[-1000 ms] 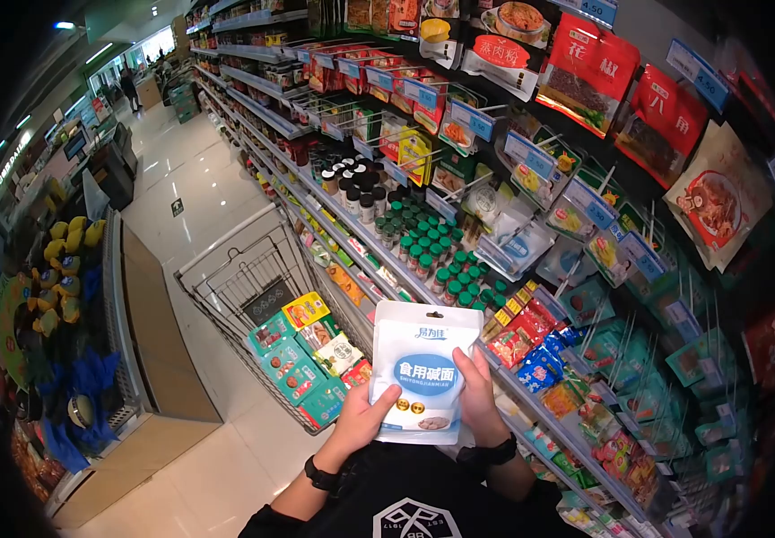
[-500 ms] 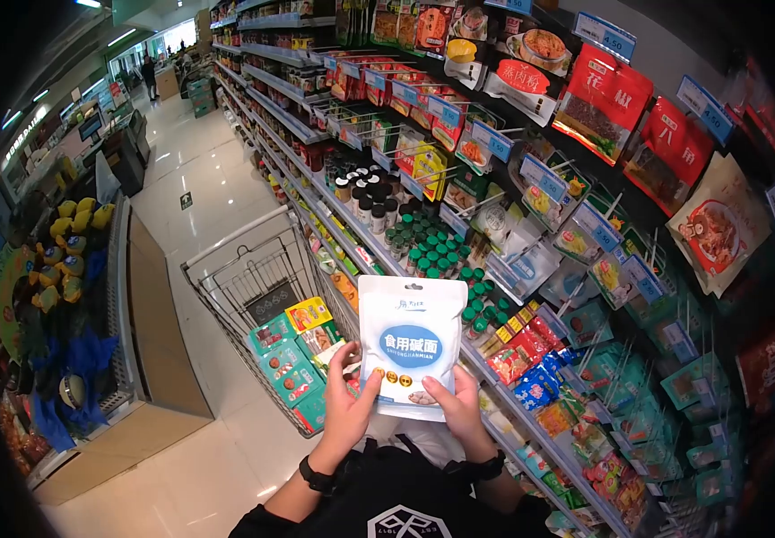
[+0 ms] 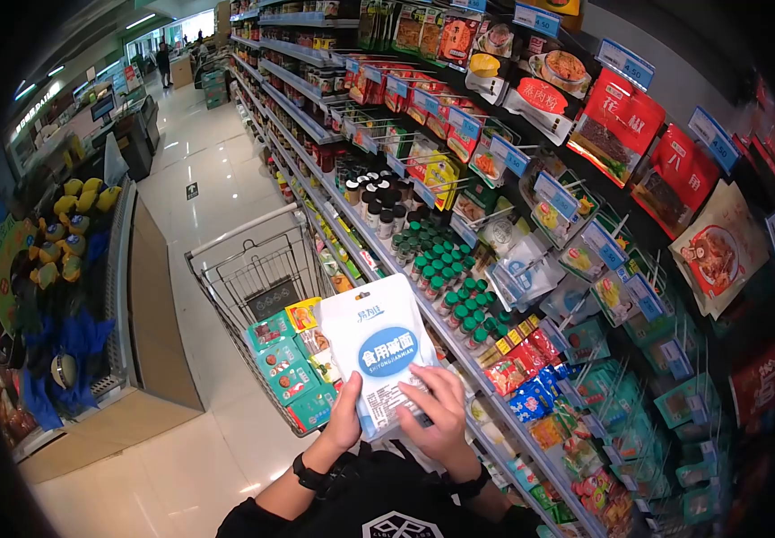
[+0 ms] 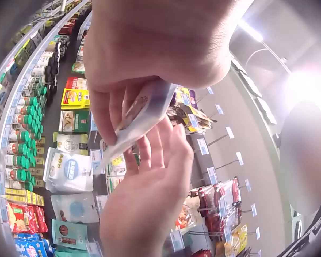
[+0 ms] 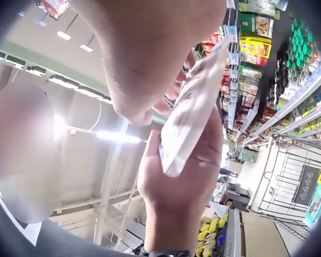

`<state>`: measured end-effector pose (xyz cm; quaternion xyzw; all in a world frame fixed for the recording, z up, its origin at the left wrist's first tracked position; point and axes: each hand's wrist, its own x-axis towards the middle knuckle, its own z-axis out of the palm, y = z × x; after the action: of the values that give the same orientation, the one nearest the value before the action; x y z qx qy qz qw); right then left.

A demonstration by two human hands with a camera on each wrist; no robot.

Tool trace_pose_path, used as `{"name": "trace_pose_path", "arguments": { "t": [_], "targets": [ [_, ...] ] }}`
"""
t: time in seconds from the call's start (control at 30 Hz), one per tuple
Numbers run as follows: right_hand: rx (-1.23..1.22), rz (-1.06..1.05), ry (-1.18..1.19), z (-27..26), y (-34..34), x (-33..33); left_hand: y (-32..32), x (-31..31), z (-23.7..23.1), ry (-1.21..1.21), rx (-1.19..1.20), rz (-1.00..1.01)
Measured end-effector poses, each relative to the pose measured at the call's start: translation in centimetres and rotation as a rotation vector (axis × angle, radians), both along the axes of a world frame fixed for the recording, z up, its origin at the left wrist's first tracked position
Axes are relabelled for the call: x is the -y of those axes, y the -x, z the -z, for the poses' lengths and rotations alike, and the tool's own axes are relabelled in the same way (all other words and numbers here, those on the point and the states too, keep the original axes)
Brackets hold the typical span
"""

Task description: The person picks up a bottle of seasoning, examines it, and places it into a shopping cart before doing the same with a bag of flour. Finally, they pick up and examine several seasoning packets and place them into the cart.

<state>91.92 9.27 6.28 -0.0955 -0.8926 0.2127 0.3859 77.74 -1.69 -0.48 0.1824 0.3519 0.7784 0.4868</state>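
A white pouch of edible alkali powder [image 3: 371, 309], with a blue oval on its front, is held tilted before the chest. My left hand [image 3: 343, 420] grips its lower left edge, thumb in front. The left hand [image 5: 176, 195] also shows in the right wrist view, with the pouch [image 5: 190, 120] between thumb and palm. My right hand [image 3: 441, 426] reaches across the lower right front, its loosely spread fingers over the small print. In the left wrist view the right hand [image 4: 150, 201] shows its palm beside the pouch [image 4: 147, 112], its fingers partly hidden by it.
A shopping cart [image 3: 248, 229] with several teal boxes [image 3: 291, 381] stands ahead to the left. Shelves along the right carry green-capped jars [image 3: 441, 260], hanging seasoning packets [image 3: 616, 121] and similar white pouches [image 3: 522, 273]. A display stand [image 3: 150, 314] borders the aisle at left.
The pouch has moved left and tilted clockwise. My right hand has shifted from holding its lower right edge to laying fingers over its front; the left hand keeps its grip. The view has turned slightly.
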Motion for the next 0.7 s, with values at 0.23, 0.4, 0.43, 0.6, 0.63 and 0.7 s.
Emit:
{"name": "trace_pose_path", "arguments": {
  "t": [0.23,0.4,0.43,0.6,0.63,0.7],
  "targets": [
    [-0.204,-0.047,1.146,2.1,-0.3,-0.8,-0.6,1.0,-0.3,-0.022,0.071,-0.043],
    [-0.153,-0.047,1.134,3.5,-0.4,-0.5,-0.4,1.3,-1.9,0.028,0.176,-0.052],
    [-0.161,-0.049,1.142,3.6,-0.3,-0.4,-0.2,1.3,-1.9,0.037,0.168,-0.051],
    [-0.154,-0.056,1.224,3.9,0.1,-0.2,0.3,1.2,-2.1,0.062,0.259,-0.029],
    [-0.15,-0.064,1.267,4.0,0.1,-0.2,0.4,1.2,-2.1,0.066,0.286,-0.002],
    [-0.177,-0.055,1.295,3.7,0.5,0.0,0.6,1.1,-1.9,0.078,0.31,0.002]
  ]
}}
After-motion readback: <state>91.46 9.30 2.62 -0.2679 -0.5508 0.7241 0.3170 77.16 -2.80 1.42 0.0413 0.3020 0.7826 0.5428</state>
